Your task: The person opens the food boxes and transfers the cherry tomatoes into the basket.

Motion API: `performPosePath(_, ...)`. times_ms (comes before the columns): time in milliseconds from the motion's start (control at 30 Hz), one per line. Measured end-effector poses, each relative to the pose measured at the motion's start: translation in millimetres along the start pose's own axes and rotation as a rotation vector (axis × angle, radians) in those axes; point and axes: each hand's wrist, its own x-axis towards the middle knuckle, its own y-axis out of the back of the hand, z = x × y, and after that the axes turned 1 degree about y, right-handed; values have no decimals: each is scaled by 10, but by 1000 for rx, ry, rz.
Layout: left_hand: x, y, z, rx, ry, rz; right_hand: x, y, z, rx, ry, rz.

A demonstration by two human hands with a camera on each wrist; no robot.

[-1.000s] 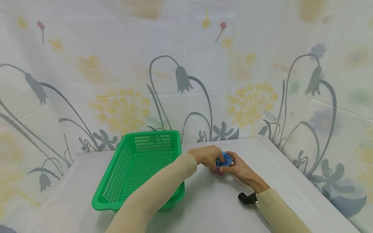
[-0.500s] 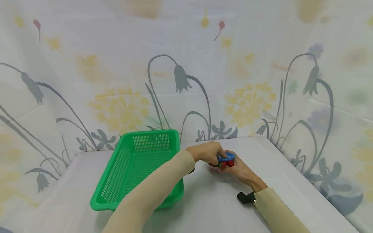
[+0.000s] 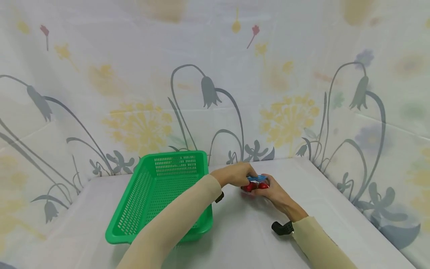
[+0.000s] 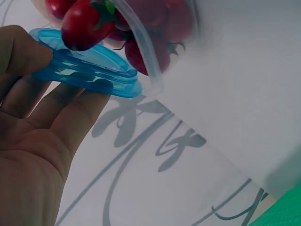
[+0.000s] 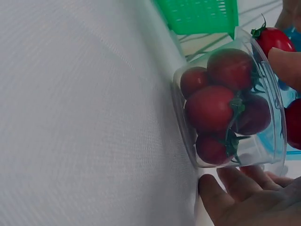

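My left hand (image 3: 233,175) pinches the edge of a translucent blue lid (image 4: 91,77), thumb on one face and fingers on the other. The lid stands tilted at the mouth of a clear plastic tub (image 5: 278,125). Around that tub my right hand (image 3: 277,195) is curled, its thumb near the rim and fingers along the opposite side. Red cherry tomatoes (image 5: 209,108) with green stems fill the tub. One tomato (image 4: 84,26) bulges above the rim, right by the lid. In the head view both hands partly hide tub and lid.
A green perforated basket (image 3: 161,194) stands on the white-covered table (image 3: 248,239), left of the hands; my left forearm crosses over its near right part. A flower-printed curtain (image 3: 215,123) rises behind the table. Black camera mounts (image 3: 282,228) stick out at the wrists.
The blue lid has tilted from facing up over the tub to nearly edge-on in the head view. Red tomatoes beneath it now show more clearly. The left hand has shifted slightly left.
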Motion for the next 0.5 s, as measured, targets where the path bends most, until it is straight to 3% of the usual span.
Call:
performPosePath(233,24,62,-49,21,4,75,19,-23,-21,-20,-24,64)
performPosePath(500,16,90,-164,-10,84,171,33,-22,-19,-61,-48,79)
